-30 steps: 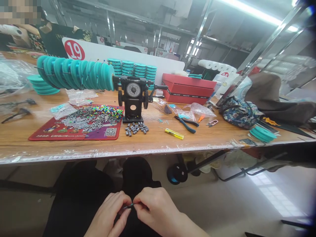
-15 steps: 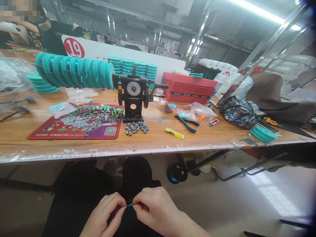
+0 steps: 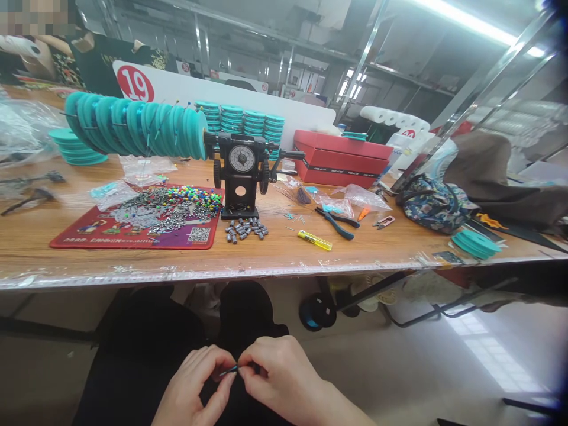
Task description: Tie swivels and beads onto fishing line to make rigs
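Observation:
Low in front of my dark-clothed lap, both hands work close together. My left hand (image 3: 199,381) is closed in a pinch, thumb and forefinger on a thin blue piece (image 3: 229,371), like a short bit of tube or line; its exact kind is too small to tell. Part of the piece shows inside the loop of the left fingers. My right hand (image 3: 281,373) pinches the other end, its fingertips nearly touching the left ones. The remaining fingers of both hands are curled in.
On the table (image 3: 261,257) stands a black winder (image 3: 241,183) loaded with teal foam spools (image 3: 137,127). A red mat (image 3: 133,239) bears beads and metal bits. Grey cylinders (image 3: 244,231), pliers (image 3: 335,223), a yellow tube (image 3: 314,240) and a red box (image 3: 341,160) lie right.
My left hand has moved right, up to the right fingertips, closing the small gap between them. The blue piece now shows inside the left fingers. My right hand has hardly moved.

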`<state>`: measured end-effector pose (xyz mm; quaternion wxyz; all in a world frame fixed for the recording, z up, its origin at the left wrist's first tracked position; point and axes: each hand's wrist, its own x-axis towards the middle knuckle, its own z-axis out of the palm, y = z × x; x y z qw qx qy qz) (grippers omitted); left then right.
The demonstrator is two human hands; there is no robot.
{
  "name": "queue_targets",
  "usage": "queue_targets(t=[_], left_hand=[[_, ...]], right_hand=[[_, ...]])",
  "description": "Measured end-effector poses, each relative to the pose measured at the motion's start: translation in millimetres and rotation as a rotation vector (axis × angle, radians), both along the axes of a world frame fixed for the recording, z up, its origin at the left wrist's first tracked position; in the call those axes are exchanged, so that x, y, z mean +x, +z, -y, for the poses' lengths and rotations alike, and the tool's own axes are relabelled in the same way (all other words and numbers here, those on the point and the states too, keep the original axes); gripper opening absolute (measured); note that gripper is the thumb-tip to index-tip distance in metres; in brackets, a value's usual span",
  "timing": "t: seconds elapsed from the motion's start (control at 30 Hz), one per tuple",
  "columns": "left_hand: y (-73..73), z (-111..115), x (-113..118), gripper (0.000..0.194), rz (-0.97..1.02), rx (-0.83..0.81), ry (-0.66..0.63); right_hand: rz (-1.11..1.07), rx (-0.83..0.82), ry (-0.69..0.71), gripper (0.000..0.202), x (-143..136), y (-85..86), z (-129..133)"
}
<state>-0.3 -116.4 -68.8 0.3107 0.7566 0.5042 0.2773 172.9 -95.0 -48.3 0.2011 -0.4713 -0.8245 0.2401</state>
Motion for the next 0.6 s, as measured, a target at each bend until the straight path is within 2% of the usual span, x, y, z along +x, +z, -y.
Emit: queue_targets(t=[0.6], left_hand=[[-6.0, -3.0, -0.2, 0.014, 0.048, -0.037, -0.025]], right_hand=[[0.074, 0.005, -0.008, 0.014, 0.3, -2.7, -1.1]])
